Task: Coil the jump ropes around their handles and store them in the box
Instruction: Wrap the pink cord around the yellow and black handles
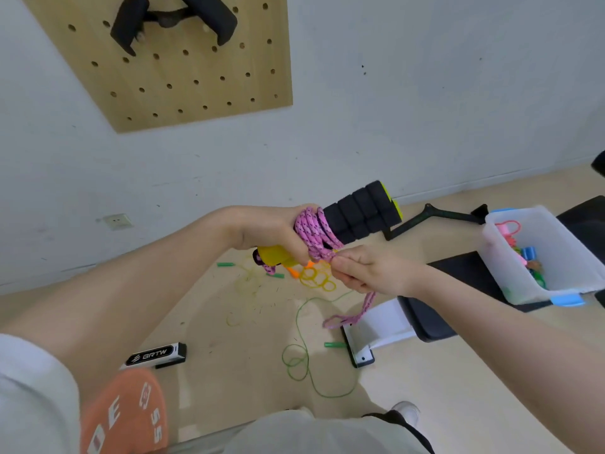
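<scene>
Left hand (275, 232): grips the handles (357, 213), pink rope (316, 232) wound round them beside the fingers.
Right hand (366, 268): pinches the rope's loose end.
Box (510, 257): right, apart.
Writing: "GRTW" on the black bar (154, 355).

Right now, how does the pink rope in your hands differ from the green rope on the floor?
The pink rope is thick, braided and mostly coiled round its handles, held by the left hand and right hand. The green rope is thin, loose and sprawled on the floor, handles apart. Neither is in the box.
</scene>
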The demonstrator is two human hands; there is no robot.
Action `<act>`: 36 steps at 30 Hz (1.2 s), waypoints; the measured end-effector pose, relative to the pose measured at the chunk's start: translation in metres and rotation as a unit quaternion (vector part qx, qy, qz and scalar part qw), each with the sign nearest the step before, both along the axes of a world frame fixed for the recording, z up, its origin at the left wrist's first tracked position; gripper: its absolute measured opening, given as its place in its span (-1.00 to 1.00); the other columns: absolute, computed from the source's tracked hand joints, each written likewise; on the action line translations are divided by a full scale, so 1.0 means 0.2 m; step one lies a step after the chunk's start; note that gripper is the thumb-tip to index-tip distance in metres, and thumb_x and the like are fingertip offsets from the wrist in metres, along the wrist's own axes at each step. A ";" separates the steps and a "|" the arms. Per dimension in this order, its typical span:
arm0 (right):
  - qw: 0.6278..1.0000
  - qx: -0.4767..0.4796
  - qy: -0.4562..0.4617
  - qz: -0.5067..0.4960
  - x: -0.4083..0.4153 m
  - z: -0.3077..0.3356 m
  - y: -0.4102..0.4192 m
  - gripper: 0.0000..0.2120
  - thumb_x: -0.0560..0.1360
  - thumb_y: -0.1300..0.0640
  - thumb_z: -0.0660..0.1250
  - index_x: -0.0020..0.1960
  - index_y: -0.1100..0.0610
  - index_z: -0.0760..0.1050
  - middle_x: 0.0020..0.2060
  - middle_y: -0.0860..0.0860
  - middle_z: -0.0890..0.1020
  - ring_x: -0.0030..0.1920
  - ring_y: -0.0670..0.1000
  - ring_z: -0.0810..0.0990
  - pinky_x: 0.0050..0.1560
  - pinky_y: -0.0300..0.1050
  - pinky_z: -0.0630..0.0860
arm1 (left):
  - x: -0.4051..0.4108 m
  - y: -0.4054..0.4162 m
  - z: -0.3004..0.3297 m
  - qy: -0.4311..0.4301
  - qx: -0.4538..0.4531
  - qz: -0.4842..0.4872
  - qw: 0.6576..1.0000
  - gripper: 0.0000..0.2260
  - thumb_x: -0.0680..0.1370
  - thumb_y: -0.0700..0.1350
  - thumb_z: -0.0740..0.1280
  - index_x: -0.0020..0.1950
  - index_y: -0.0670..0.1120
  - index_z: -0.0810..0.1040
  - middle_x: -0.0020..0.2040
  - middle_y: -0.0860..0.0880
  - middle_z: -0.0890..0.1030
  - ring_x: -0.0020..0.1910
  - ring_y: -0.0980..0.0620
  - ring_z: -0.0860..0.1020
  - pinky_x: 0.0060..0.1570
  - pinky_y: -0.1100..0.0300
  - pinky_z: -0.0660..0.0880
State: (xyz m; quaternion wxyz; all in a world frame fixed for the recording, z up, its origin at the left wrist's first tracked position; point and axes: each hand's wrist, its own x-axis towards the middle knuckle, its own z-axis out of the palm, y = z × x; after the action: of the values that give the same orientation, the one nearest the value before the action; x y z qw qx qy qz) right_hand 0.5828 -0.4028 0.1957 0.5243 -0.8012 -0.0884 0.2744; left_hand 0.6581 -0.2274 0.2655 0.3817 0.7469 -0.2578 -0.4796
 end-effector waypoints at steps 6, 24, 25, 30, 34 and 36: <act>0.971 -0.232 -0.042 0.031 0.06 0.00 -0.10 -0.67 0.57 0.15 0.19 -0.35 -0.04 0.25 -0.41 -0.14 0.29 -0.38 -0.19 0.30 -0.31 -0.29 0.27 | -0.07 -0.09 -0.03 -0.205 0.221 -0.242 0.922 -0.85 0.35 -0.31 0.36 -0.23 -0.13 0.42 -0.53 0.09 0.33 -0.63 0.19 0.27 -0.63 0.40 0.17; 0.992 -0.052 -0.062 -0.096 0.00 0.08 0.08 -0.73 0.62 0.16 0.07 -0.19 0.17 0.42 -0.48 -0.07 0.32 -0.48 -0.11 0.25 -0.44 -0.29 0.21 | 0.06 0.05 -0.25 0.040 0.010 0.292 0.955 -0.81 0.22 -0.16 0.38 -0.21 -0.18 0.55 -0.28 -0.11 0.54 -0.42 0.00 0.53 -0.43 0.21 0.45; 0.995 0.009 -0.025 -0.096 -0.02 0.06 0.07 -0.72 0.63 0.15 0.07 -0.21 0.17 0.40 -0.51 -0.07 0.27 -0.52 -0.12 0.21 -0.48 -0.32 0.19 | 0.06 0.06 -0.24 0.080 -0.025 0.287 0.954 -0.82 0.25 -0.17 0.36 -0.18 -0.19 0.56 -0.25 -0.12 0.57 -0.41 0.02 0.56 -0.44 0.22 0.48; 0.976 0.171 0.124 -0.055 -0.02 -0.05 -0.01 -0.66 0.63 0.12 0.04 -0.26 0.21 0.38 -0.62 -0.12 0.22 -0.62 -0.17 0.14 -0.62 -0.40 0.14 | 0.01 0.06 -0.23 0.211 -0.137 0.129 0.959 -0.62 0.02 -0.17 0.46 -0.18 -0.15 0.68 -0.20 -0.15 0.66 -0.22 -0.12 0.60 -0.15 0.08 0.55; 0.987 0.051 0.151 -0.008 0.03 -0.06 -0.10 -0.66 0.59 0.08 0.14 -0.31 0.17 0.43 -0.61 -0.07 0.28 -0.60 -0.07 0.26 -0.52 -0.41 0.35 | -0.03 0.02 -0.11 0.108 -0.041 -0.011 0.993 -0.72 0.15 -0.27 0.39 -0.16 -0.14 0.57 -0.30 0.03 0.63 -0.32 0.10 0.58 -0.32 0.29 0.51; 0.978 -0.023 0.198 -0.065 0.09 -0.05 -0.14 -0.67 0.61 0.09 0.13 -0.29 0.14 0.46 -0.52 -0.02 0.46 -0.41 0.07 0.55 -0.34 -0.27 0.53 | -0.06 -0.03 -0.06 -0.040 0.085 -0.112 0.989 -0.84 0.25 -0.29 0.37 -0.25 -0.13 0.45 -0.40 0.05 0.47 -0.43 0.13 0.43 -0.44 0.33 0.39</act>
State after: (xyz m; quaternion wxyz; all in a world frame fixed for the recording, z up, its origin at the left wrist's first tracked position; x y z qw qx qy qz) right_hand 0.5998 -0.4309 0.1863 0.5294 -0.7472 0.0752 0.3948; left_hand 0.6461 -0.2332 0.2539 0.2498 0.7614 -0.3132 -0.5097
